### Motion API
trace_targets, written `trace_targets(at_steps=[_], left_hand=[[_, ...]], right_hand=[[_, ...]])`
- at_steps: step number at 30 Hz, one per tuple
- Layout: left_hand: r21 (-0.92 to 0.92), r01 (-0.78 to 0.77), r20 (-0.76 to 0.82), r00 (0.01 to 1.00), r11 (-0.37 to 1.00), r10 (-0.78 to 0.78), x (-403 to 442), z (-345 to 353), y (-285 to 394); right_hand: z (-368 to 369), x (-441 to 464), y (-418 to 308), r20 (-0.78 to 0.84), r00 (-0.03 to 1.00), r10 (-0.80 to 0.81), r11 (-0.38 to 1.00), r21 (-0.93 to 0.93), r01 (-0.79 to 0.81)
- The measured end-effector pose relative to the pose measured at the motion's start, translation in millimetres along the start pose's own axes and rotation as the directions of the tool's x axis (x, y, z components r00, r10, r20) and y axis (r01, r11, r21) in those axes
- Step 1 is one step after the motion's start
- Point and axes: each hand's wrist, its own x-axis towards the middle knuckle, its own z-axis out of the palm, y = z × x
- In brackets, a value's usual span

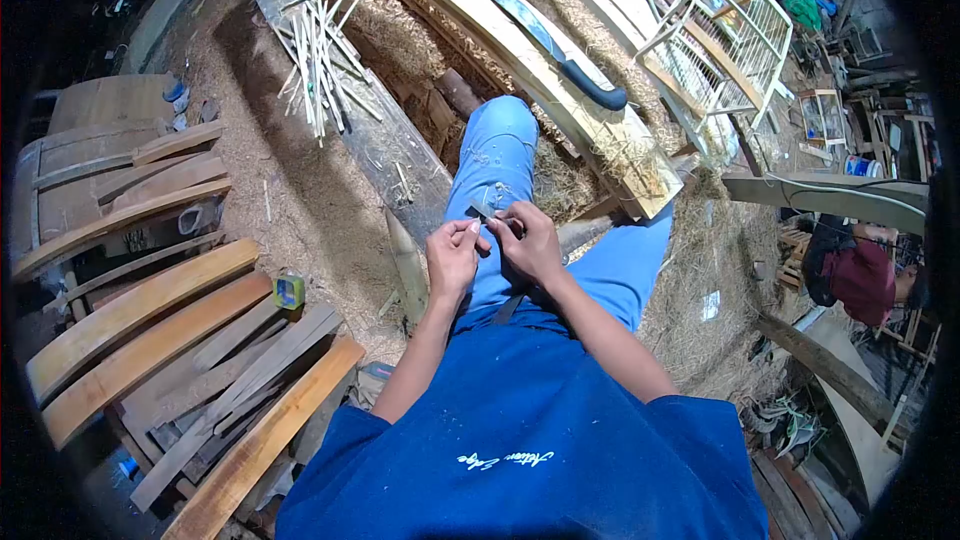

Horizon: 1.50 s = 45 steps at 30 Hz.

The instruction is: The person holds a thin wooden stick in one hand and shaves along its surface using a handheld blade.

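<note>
Blue shirt (520, 440) fills six o'clock, while toward twelve the left hand (456, 256) and right hand (528, 242) pinch a small grey piece (482, 208), handwork seemingly unfinished, thin sticks (322, 65) at eleven apparently cut.

Left hand (455, 258) beside right hand (528, 243) over a thigh (495, 165), sticks (318, 70) on a plank (390, 145) ahead-left, knife (568, 68) on a beam (520, 50) ahead-right, cage (722, 65) farther right, its support unclear

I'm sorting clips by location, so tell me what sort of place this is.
Probably a woodworking workshop: a big knife lies on a pale plank, thin sticks are heaped on a weathered board, and what look like shavings litter the ground.
</note>
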Motion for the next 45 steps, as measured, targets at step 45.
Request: trace_targets(at_steps=[45], left_hand=[[-0.072,0.04,0.152,0.988,0.997,-0.029,7.1,0.0,3.6]], right_hand=[[-5.9,-5.2,0.2,-0.004,0.999,-0.04,0.999,-0.009,0.04]])
